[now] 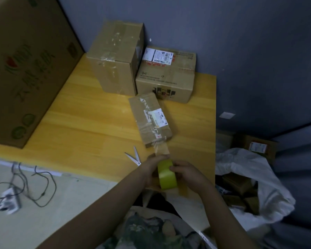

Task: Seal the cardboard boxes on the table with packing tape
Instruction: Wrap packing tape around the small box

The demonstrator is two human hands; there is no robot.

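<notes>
A small flat cardboard box (pixel 150 119) with a white label lies on the yellow wooden table (pixel 90 123). A strip of clear tape (pixel 162 150) runs from its near end to a roll of packing tape (pixel 166 174) with a yellow-green core. My left hand (pixel 150 169) grips the roll from the left. My right hand (pixel 185 174) holds it from the right, fingers curled on the core. Behind stand a tall taped box (pixel 115 56) and a labelled box (pixel 166 76).
Scissors (pixel 134 157) lie on the table just left of my hands. A large printed carton (pixel 25 65) stands at the left. A white bag (pixel 255 186) with small boxes sits right of the table. A cable and power strip (pixel 9 196) lie at lower left.
</notes>
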